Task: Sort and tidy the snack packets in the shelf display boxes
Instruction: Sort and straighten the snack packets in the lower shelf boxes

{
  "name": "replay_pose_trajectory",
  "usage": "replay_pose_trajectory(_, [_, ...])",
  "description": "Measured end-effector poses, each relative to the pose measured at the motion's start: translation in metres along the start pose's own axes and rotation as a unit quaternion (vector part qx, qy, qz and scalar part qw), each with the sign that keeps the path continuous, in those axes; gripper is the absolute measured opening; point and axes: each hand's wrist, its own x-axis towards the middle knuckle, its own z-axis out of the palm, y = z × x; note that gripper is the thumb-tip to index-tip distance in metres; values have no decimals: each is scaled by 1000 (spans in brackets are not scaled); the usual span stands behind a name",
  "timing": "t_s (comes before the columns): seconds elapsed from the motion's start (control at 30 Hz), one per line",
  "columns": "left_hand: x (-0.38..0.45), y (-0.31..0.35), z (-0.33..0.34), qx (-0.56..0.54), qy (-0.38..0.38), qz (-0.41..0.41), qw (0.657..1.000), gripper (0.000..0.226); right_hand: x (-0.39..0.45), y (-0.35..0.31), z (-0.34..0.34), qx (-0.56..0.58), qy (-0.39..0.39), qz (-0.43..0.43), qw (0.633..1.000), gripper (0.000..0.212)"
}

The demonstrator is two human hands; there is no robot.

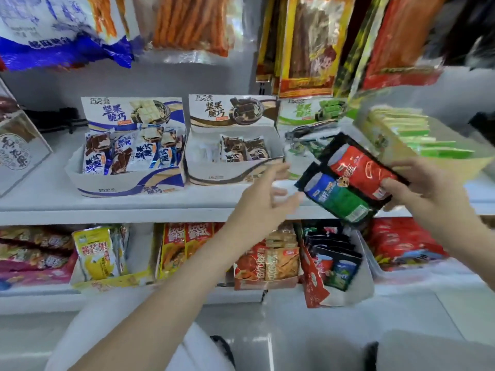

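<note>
Two black-edged snack packets [351, 180], one red, one blue-green, fanned in the right hand [426, 188], pinched at their right ends, above the upper shelf [134, 207] edge. Left hand [265, 199] open, fingers spread, empty, just left of the packets. Matching packets upright in the display box [332, 261] on the lower shelf, below. Risk: loose pinch on overlapped slick film, so one packet likely to slide free and drop. White shelving; chocolate boxes [134, 145] left; hanging bags above; pale floor [294, 330] near.
</note>
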Motion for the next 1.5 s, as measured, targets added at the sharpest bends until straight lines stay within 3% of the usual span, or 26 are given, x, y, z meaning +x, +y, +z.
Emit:
replay_pose_trajectory(0.07, [5,0,26,-50,-74,-54,995,36,-16,19,-6,26,-43,31,998,22])
replay_pose_trajectory(0.13, [10,-7,45,-23,-89,-56,994,22,-26,34,-11,47,-105,57,992,22])
replay_pose_trajectory(0.23, [16,-15,62,112,-112,0,987,13,-36,54,-16,-107,-231,38,966,40])
replay_pose_trajectory(0.3, [19,-19,75,238,-139,40,960,20,-41,63,-13,-147,-224,36,963,53])
replay_pose_trajectory(0.37, [23,-24,85,291,-154,30,944,31,-43,65,-3,-172,-215,16,961,55])
replay_pose_trajectory(0.5, [32,-33,106,313,-170,26,934,21,-38,74,10,-214,-186,-5,959,50])
replay_pose_trajectory(0.63, [36,-40,112,333,-188,7,924,23,-36,96,27,-302,-201,-11,932,21])
replay_pose_trajectory(0.8, [37,-56,96,422,-211,13,882,34,-50,126,48,-344,-256,13,904,21])
replay_pose_trajectory(0.93, [29,-62,84,449,-211,18,868,32,-58,135,61,-355,-260,46,897,27])
replay_pose_trajectory(1.1, [23,-39,70,423,-141,78,892,33,-51,107,43,-346,-197,-10,917,32])
replay_pose_trajectory(1.23, [24,-13,49,355,4,160,921,30,-37,61,10,-253,-100,-55,961,27])
replay_pose_trajectory(1.33, [37,-5,30,338,102,212,911,30,-7,36,-6,-214,-37,-76,973,27])
replay_pose_trajectory(1.5, [63,3,13,330,137,162,920,38,71,16,4,-234,-47,-51,970,28])
